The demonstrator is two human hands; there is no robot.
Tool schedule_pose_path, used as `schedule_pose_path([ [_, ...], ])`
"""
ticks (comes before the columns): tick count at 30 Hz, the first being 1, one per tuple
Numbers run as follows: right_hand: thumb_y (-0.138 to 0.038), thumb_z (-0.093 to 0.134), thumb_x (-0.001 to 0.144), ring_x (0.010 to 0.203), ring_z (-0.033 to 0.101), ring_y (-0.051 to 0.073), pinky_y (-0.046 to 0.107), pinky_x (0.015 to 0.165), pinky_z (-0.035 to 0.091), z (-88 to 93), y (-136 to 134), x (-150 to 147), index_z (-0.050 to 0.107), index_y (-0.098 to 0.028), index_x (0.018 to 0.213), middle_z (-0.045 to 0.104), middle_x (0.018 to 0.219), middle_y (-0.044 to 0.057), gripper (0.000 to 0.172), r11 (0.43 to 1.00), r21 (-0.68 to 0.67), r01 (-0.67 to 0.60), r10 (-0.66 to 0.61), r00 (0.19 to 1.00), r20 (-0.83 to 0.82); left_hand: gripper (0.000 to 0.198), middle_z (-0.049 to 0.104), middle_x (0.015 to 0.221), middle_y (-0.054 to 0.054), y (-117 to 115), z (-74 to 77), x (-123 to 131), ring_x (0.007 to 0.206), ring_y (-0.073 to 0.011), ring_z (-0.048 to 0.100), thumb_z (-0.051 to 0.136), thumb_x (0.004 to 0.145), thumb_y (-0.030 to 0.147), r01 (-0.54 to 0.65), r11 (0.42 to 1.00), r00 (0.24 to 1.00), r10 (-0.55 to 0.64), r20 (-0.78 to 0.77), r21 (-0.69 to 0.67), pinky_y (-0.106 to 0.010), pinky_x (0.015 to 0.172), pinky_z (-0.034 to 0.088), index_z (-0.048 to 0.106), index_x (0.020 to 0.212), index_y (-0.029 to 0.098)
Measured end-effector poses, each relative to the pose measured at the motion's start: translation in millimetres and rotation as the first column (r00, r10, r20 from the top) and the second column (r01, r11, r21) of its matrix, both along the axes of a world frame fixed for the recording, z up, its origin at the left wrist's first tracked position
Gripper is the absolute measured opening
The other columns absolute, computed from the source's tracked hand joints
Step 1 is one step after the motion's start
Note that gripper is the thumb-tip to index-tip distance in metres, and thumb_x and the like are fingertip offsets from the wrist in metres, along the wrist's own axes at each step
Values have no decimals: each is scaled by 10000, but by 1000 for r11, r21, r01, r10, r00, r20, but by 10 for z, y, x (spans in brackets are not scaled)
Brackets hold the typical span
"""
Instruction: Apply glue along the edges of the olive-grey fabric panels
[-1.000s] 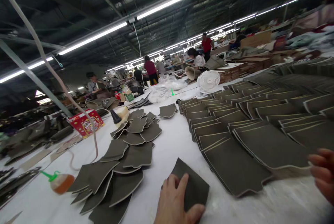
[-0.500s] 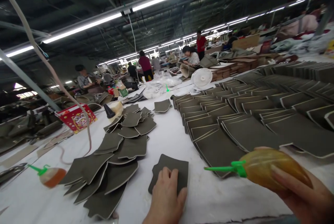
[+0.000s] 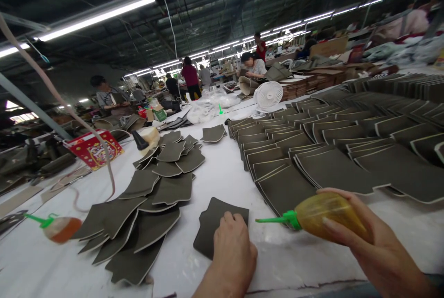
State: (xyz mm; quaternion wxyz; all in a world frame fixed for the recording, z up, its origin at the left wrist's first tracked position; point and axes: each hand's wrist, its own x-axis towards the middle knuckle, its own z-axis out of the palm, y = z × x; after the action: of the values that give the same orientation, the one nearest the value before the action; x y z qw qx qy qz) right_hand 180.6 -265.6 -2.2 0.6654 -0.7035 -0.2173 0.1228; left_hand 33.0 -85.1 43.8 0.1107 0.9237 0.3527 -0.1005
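Observation:
My left hand (image 3: 233,248) lies with curled fingers on a dark grey cut piece (image 3: 211,224) on the white table (image 3: 229,177), pressing it down. My right hand (image 3: 367,238) is wrapped round a yellow squeeze bottle (image 3: 326,214) with a green nozzle (image 3: 275,219). The nozzle points left, toward the grey piece, a little above the table. Rows of larger overlapping grey pieces (image 3: 329,150) with pale edges lie just behind the bottle.
A loose pile of grey pieces (image 3: 156,191) lies to the left. A second glue bottle (image 3: 55,227) rests at the far left, near a red box (image 3: 93,148) and a hanging hose (image 3: 69,108). A white fan (image 3: 268,96) and several people stand farther back.
My right hand came into view holding the yellow bottle and moved it left toward the grey piece. My left hand stayed on that piece, which shifted slightly.

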Motion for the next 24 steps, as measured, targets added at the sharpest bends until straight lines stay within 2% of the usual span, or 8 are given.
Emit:
schedule_pose_path([
  [5, -585, 721, 741, 987, 657, 265, 224, 733, 570, 33, 41, 4, 494, -309, 1232, 661, 1106, 38, 607, 999, -31, -29, 30, 998, 50, 316, 647, 1062, -186, 61, 6, 63, 1005, -346, 651, 494, 755, 114, 35, 999, 999, -35, -5, 38, -463, 850, 536, 621, 1044, 98],
  [10, -584, 705, 758, 925, 664, 247, 252, 749, 574, 152, 97, -29, 496, -264, 1201, 655, 1054, 47, 585, 995, -89, -55, 68, 987, 148, 460, 699, 1100, -136, 239, -19, -17, 1033, -343, 657, 410, 806, 139, 132, 991, 991, -132, 14, 6, -480, 885, 510, 606, 1222, 162],
  [13, -583, 710, 748, 922, 661, 249, 283, 756, 575, 185, 177, -54, 513, -250, 1177, 641, 1070, 56, 577, 992, -115, -55, 83, 966, 247, 502, 703, 1173, -89, 327, -25, -78, 1114, -300, 637, 382, 831, 148, 195, 980, 978, -191, 81, -50, -421, 936, 486, 596, 1281, 214],
  [17, -555, 688, 798, 960, 641, 246, 317, 804, 546, 165, 330, -75, 497, -269, 1211, 625, 1116, 46, 537, 979, -179, -100, 159, 923, 351, 517, 714, 1177, -36, 369, 16, -115, 1120, -249, 644, 374, 845, 145, 205, 975, 972, -192, 136, -90, -347, 937, 477, 595, 1294, 273],
  [24, -524, 659, 849, 988, 633, 242, 352, 847, 518, 126, 495, -81, 460, -284, 1228, 614, 1162, 46, 491, 964, -242, -109, 222, 830, 511, 603, 703, 1195, -69, 367, -22, -119, 1108, -301, 646, 380, 789, 130, 188, 979, 973, -174, 154, -79, -441, 937, 488, 559, 1352, 252],
])
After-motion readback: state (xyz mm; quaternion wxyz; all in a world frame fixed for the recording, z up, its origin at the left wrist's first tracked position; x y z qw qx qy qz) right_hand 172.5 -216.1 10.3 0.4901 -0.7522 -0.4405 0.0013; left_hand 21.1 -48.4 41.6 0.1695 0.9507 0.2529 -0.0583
